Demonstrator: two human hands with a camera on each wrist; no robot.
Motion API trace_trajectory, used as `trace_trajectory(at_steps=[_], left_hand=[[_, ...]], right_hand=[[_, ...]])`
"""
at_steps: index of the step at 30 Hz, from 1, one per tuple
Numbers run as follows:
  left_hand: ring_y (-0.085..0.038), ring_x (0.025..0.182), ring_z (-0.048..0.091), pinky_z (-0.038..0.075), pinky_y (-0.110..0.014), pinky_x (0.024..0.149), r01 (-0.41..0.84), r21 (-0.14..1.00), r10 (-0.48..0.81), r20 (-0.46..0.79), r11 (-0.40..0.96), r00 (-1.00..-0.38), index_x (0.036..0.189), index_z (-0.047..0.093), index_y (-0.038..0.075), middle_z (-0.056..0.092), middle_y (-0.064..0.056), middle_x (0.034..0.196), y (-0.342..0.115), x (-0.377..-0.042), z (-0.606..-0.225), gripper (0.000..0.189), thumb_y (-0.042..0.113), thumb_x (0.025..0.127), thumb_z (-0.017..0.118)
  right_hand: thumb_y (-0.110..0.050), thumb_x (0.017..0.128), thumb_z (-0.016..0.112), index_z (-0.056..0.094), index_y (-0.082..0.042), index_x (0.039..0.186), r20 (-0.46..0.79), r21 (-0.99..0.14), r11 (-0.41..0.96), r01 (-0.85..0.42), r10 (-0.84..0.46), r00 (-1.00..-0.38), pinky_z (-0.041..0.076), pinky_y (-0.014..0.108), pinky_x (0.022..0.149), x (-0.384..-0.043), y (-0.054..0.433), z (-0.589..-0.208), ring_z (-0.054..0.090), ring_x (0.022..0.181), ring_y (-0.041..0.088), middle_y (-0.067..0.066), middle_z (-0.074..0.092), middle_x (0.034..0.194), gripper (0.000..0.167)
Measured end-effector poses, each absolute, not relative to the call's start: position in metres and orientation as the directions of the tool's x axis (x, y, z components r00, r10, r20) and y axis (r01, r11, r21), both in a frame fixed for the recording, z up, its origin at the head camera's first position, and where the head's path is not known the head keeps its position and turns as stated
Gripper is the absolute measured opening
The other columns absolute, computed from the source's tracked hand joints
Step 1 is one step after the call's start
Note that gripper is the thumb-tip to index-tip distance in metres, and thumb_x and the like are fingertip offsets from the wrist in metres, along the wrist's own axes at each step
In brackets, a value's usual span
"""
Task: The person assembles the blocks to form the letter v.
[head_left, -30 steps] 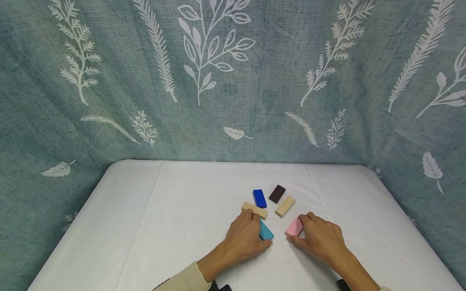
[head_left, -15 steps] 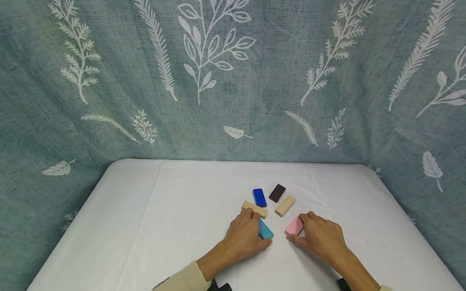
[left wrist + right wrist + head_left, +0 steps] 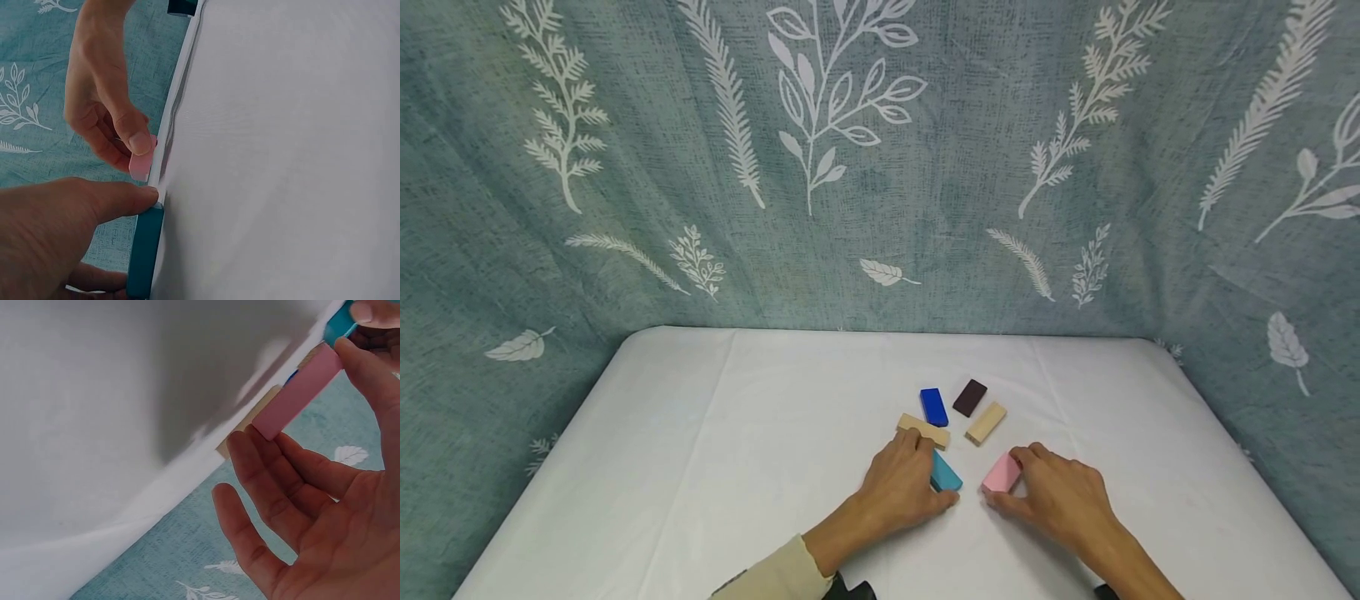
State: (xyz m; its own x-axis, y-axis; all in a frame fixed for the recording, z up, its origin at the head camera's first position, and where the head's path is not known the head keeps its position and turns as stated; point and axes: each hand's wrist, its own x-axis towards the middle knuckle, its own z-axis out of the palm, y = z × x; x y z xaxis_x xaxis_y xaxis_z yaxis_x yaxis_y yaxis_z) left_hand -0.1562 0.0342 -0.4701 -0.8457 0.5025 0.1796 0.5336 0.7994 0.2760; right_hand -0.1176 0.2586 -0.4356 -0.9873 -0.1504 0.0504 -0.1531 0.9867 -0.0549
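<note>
My left hand (image 3: 904, 483) holds a teal block (image 3: 945, 472) between thumb and fingers, low over the white cloth. In the left wrist view the thumb lies at one end of this teal block (image 3: 145, 250) and the fingertips at the other. To its right, my right hand (image 3: 1063, 498) pinches a pink block (image 3: 1002, 473). In the right wrist view the thumb is at one end of the pink block (image 3: 299, 392) and fingertips at the other. A gap separates the two blocks. Whether the pink one touches the cloth, I cannot tell.
Just beyond the left fingertips lies a natural wooden block (image 3: 925, 431). A blue block (image 3: 934, 407), a dark brown block (image 3: 970, 397) and a second wooden block (image 3: 986, 423) lie behind. The white-covered table (image 3: 775, 400) ends at a leaf-patterned curtain (image 3: 880, 167).
My right hand has shifted slightly left and toward me, carrying the pink block closer to the teal one. The left hand and the other blocks stay practically where they were.
</note>
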Motion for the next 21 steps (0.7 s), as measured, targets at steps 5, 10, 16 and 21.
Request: trace_trajectory(at_steps=[5, 10, 16, 21], left_hand=[[-0.016, 0.09, 0.052, 0.051, -0.031, 0.081, 0.532, 0.279, 0.502, 0.178, 0.799, -0.847, 0.119, 0.066, -0.001, 0.057, -0.006, 0.102, 0.034, -0.156, -0.47, 0.07, 0.056, 0.08, 0.079], [-0.015, 0.089, 0.052, 0.051, -0.031, 0.079, 0.529, 0.284, 0.501, 0.171, 0.8, -0.849, 0.119, 0.066, -0.001, 0.056, -0.006, 0.102, 0.033, -0.157, -0.471, 0.071, 0.056, 0.08, 0.08], [-0.015, 0.088, 0.052, 0.051, -0.03, 0.079, 0.542, 0.272, 0.51, 0.186, 0.795, -0.84, 0.119, 0.066, 0.0, 0.056, -0.006, 0.102, 0.033, -0.157, -0.472, 0.071, 0.057, 0.079, 0.08], [-0.015, 0.088, 0.052, 0.051, -0.03, 0.079, 0.546, 0.263, 0.513, 0.187, 0.795, -0.838, 0.12, 0.066, 0.0, 0.056, -0.006, 0.102, 0.032, -0.158, -0.472, 0.071, 0.057, 0.079, 0.079]], right_hand=[[-0.067, 0.074, 0.078, 0.071, -0.01, 0.116, 0.025, -0.049, 0.987, -0.152, -0.151, -0.988, 0.053, 0.044, 0.066, -0.108, 0.251, -0.431, 0.066, 0.08, 0.022, 0.005, 0.069, 0.108, 0.071], [-0.068, 0.072, 0.078, 0.071, -0.01, 0.118, -0.034, -0.054, 0.991, -0.125, -0.127, -0.991, 0.054, 0.048, 0.075, -0.099, 0.242, -0.427, 0.067, 0.087, 0.023, 0.005, 0.069, 0.112, 0.074], [-0.068, 0.069, 0.08, 0.071, -0.01, 0.116, -0.096, -0.066, 0.992, -0.111, -0.117, -0.989, 0.053, 0.052, 0.079, -0.088, 0.23, -0.424, 0.066, 0.082, 0.023, 0.006, 0.069, 0.11, 0.075], [-0.071, 0.069, 0.078, 0.072, -0.015, 0.11, -0.065, -0.084, 0.985, -0.154, -0.159, -0.985, 0.053, 0.047, 0.071, -0.078, 0.222, -0.424, 0.059, 0.071, 0.019, 0.0, 0.068, 0.101, 0.07]])
